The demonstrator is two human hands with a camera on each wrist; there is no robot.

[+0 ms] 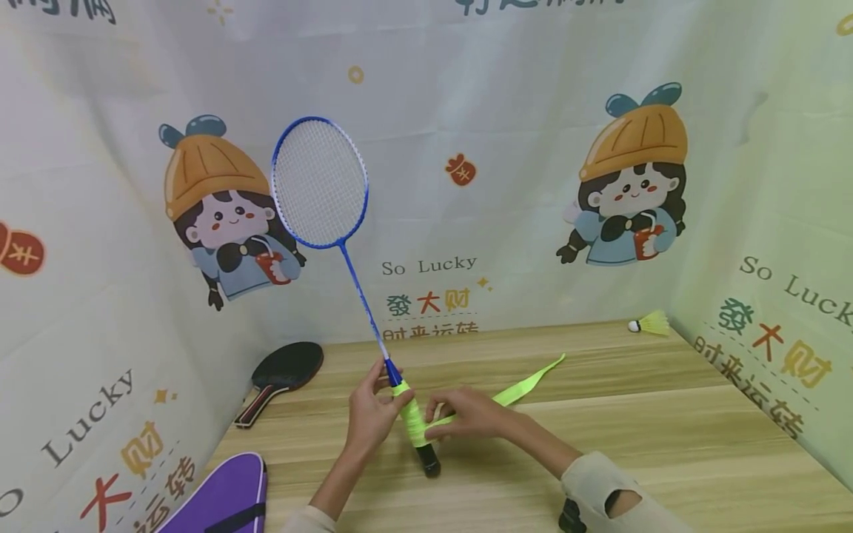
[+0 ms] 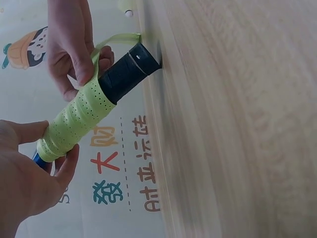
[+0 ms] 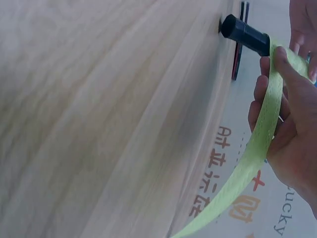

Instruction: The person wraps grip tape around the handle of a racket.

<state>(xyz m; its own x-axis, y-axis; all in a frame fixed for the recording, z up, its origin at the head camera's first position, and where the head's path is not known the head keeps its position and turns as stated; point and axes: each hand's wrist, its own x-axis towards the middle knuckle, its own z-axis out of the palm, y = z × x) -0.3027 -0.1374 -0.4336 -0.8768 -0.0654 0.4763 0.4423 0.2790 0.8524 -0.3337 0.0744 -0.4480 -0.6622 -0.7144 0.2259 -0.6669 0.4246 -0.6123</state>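
A blue badminton racket (image 1: 363, 296) stands tilted over the table, its strung head up and left, its butt low. Perforated yellow-green grip tape (image 2: 74, 119) is wound round most of the handle; the black butt end (image 2: 130, 72) is bare. My left hand (image 1: 375, 414) grips the upper part of the wrapped handle between thumb and fingers. Close to the butt, my right hand (image 1: 469, 413) pinches the tape against the handle where the winding ends. From there the loose tape strip (image 3: 252, 153) trails away, past the right hand toward the back right in the head view.
On the wooden table (image 1: 666, 429), a black table tennis bat (image 1: 288, 366) lies at the back left. A purple case (image 1: 229, 492) is at the front left. A yellow shuttlecock (image 1: 651, 323) lies at the far right. A printed cloth backdrop (image 1: 520, 222) encloses the table.
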